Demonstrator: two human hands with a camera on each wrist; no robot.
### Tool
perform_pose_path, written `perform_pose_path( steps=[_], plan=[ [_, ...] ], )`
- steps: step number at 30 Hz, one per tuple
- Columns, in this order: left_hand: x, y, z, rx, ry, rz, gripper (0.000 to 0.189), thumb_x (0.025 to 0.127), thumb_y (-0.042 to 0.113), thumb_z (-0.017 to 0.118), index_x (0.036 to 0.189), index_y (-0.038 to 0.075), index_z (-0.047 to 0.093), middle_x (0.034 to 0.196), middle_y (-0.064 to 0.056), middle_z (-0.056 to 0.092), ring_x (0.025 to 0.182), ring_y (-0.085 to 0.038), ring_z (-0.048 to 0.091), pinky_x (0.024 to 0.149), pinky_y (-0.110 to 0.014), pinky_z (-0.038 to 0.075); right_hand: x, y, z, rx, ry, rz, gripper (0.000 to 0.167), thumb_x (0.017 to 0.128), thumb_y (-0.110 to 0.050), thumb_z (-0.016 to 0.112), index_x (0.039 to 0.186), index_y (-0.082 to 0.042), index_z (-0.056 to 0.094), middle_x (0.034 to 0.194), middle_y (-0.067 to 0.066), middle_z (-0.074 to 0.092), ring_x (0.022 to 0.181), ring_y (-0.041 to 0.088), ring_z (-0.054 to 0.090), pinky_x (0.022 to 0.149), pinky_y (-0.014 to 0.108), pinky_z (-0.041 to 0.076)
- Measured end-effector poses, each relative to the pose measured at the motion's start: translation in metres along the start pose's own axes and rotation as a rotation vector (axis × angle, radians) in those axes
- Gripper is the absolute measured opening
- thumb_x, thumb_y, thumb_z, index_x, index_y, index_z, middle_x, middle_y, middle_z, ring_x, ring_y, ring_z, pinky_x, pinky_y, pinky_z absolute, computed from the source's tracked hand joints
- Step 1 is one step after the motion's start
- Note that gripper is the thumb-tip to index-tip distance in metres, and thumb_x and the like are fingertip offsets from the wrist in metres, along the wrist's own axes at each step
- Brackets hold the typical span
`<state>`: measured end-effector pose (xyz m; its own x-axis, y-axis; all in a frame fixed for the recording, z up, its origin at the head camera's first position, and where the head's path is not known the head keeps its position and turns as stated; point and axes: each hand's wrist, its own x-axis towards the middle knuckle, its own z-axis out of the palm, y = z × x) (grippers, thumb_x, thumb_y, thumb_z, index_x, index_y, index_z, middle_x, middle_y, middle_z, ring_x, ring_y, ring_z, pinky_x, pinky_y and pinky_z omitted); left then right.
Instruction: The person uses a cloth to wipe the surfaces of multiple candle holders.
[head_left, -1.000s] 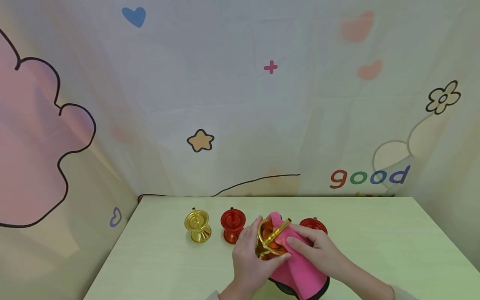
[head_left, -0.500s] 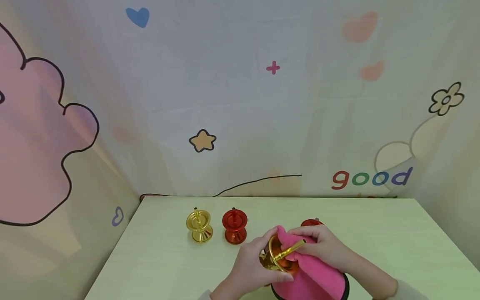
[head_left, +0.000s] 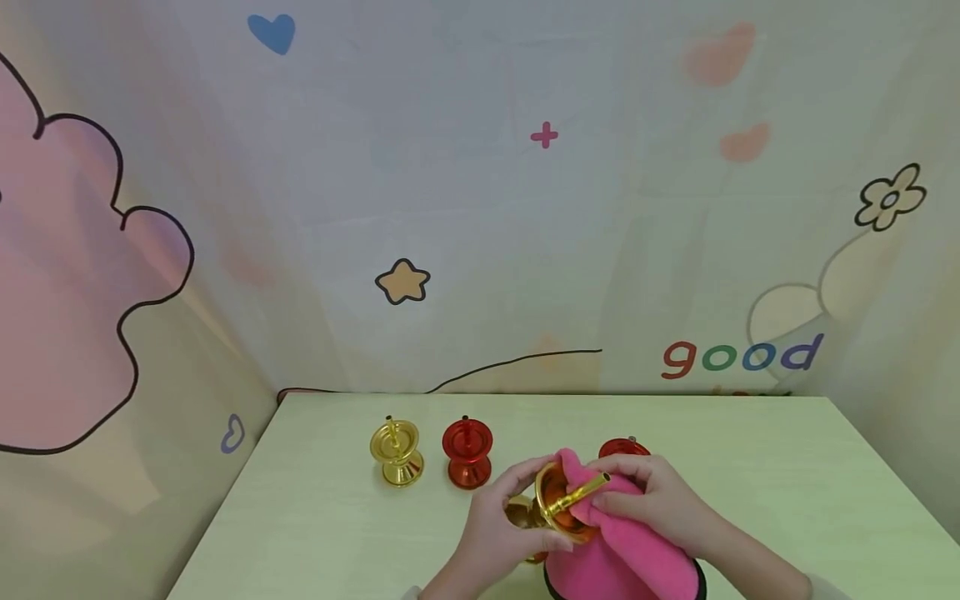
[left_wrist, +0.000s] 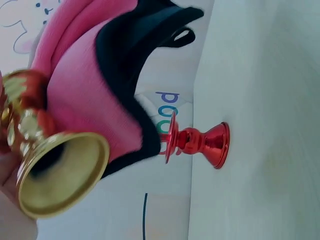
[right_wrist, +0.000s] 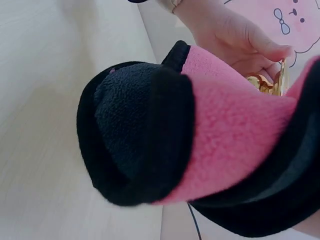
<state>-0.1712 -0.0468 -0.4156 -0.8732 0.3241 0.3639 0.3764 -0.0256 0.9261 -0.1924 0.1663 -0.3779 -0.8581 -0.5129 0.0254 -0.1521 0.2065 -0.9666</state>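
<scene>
My left hand [head_left: 491,529] grips a gold metal candle holder [head_left: 577,494] by its dish, thumb on the near side of the rim. The holder is tilted, its central tube pointing up to the right. With my right hand [head_left: 663,508] I pinch a pink cloth [head_left: 648,558] with black edging and press part of it into the dish beside the tube. In the left wrist view the holder's hollow gold base [left_wrist: 65,182] faces the camera, clear of the table. The cloth's dark underside [right_wrist: 127,115] shows in the right wrist view, where the cloth hides the right fingertips.
A second gold candle holder [head_left: 400,467] and a red one [head_left: 469,468] stand upright at the back left of the pale table [head_left: 315,517]. Another red holder [head_left: 622,447] stands behind my right hand, partly hidden. A printed curtain [head_left: 480,208] hangs behind the table.
Over the last second both hands have shifted slightly right and nearer, carrying the tilted gold candle holder and cloth. The cloth has moved within the dish. The standing holders have not moved.
</scene>
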Motion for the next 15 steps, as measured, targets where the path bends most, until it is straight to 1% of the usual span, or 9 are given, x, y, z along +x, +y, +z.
perform_pose_path(
  steps=[4, 6, 8, 9, 10, 12, 13, 14, 15],
  plan=[
    [0.001, 0.004, -0.007, -0.091, -0.131, -0.097, 0.064, 0.065, 0.021, 0.076, 0.124, 0.019, 0.05, 0.121, -0.004, 0.057, 0.103, -0.009, 0.056, 0.074, -0.023, 0.051, -0.004, -0.002, 0.0, -0.019, -0.049, -0.034, 0.032, 0.084, -0.011, 0.058, 0.113, 0.002, 0.056, 0.1, 0.01, 0.06, 0.077, 0.009, 0.061, 0.062, 0.027, 0.053],
    [0.002, 0.006, -0.01, -0.073, -0.175, -0.138, 0.063, 0.066, 0.026, 0.075, 0.123, 0.021, 0.051, 0.121, -0.003, 0.057, 0.108, -0.009, 0.053, 0.079, -0.021, 0.049, -0.005, -0.003, -0.001, -0.035, -0.074, -0.062, 0.031, 0.085, -0.01, 0.057, 0.113, 0.002, 0.056, 0.101, 0.012, 0.059, 0.078, 0.008, 0.06, 0.063, 0.027, 0.053],
    [0.003, 0.007, -0.011, -0.038, -0.182, -0.154, 0.062, 0.067, 0.029, 0.074, 0.124, 0.024, 0.05, 0.122, 0.001, 0.056, 0.111, -0.009, 0.051, 0.084, -0.021, 0.047, -0.005, -0.004, -0.001, -0.037, -0.079, -0.07, 0.032, 0.085, -0.009, 0.056, 0.114, 0.003, 0.055, 0.102, 0.014, 0.058, 0.079, 0.009, 0.06, 0.063, 0.028, 0.053],
    [0.003, 0.008, -0.01, -0.002, -0.163, -0.141, 0.062, 0.068, 0.031, 0.073, 0.125, 0.025, 0.049, 0.123, 0.002, 0.055, 0.112, -0.009, 0.05, 0.086, -0.021, 0.045, -0.005, -0.004, -0.002, -0.043, -0.067, -0.067, 0.032, 0.085, -0.01, 0.056, 0.114, 0.003, 0.055, 0.102, 0.015, 0.058, 0.079, 0.009, 0.06, 0.063, 0.028, 0.053],
    [0.003, 0.007, -0.009, 0.029, -0.129, -0.127, 0.061, 0.068, 0.031, 0.072, 0.125, 0.027, 0.049, 0.124, 0.005, 0.055, 0.112, -0.009, 0.049, 0.089, -0.022, 0.043, -0.005, -0.004, -0.002, -0.037, -0.05, -0.052, 0.033, 0.085, -0.01, 0.057, 0.114, 0.003, 0.055, 0.103, 0.017, 0.058, 0.079, 0.01, 0.061, 0.064, 0.028, 0.053],
    [0.002, 0.005, -0.005, 0.086, -0.034, -0.073, 0.059, 0.069, 0.03, 0.071, 0.124, 0.028, 0.05, 0.124, 0.008, 0.054, 0.114, -0.007, 0.048, 0.092, -0.023, 0.041, -0.004, -0.004, -0.001, -0.033, 0.004, -0.014, 0.035, 0.084, -0.013, 0.059, 0.115, 0.003, 0.054, 0.104, 0.018, 0.057, 0.078, 0.01, 0.061, 0.064, 0.029, 0.054],
    [0.002, 0.002, -0.002, 0.107, 0.008, -0.017, 0.058, 0.071, 0.027, 0.07, 0.125, 0.025, 0.05, 0.124, 0.006, 0.054, 0.107, -0.006, 0.052, 0.088, -0.023, 0.043, -0.004, -0.004, -0.001, -0.022, 0.033, 0.014, 0.037, 0.083, -0.014, 0.06, 0.115, 0.003, 0.054, 0.104, 0.019, 0.057, 0.078, 0.011, 0.062, 0.064, 0.029, 0.054],
    [0.001, -0.001, 0.0, 0.146, 0.042, 0.064, 0.056, 0.072, 0.023, 0.07, 0.125, 0.02, 0.05, 0.124, 0.001, 0.055, 0.099, -0.005, 0.056, 0.084, -0.022, 0.046, -0.004, -0.004, -0.001, -0.017, 0.064, 0.036, 0.038, 0.082, -0.016, 0.061, 0.115, 0.003, 0.054, 0.105, 0.02, 0.057, 0.077, 0.012, 0.062, 0.064, 0.029, 0.054],
    [0.001, -0.004, 0.002, 0.201, 0.072, 0.147, 0.055, 0.074, 0.02, 0.068, 0.125, 0.015, 0.05, 0.123, -0.003, 0.056, 0.097, -0.007, 0.057, 0.082, -0.022, 0.047, -0.003, -0.003, -0.001, -0.008, 0.09, 0.055, 0.039, 0.082, -0.017, 0.061, 0.115, 0.003, 0.054, 0.105, 0.02, 0.058, 0.077, 0.013, 0.062, 0.065, 0.03, 0.054]
  ],
)
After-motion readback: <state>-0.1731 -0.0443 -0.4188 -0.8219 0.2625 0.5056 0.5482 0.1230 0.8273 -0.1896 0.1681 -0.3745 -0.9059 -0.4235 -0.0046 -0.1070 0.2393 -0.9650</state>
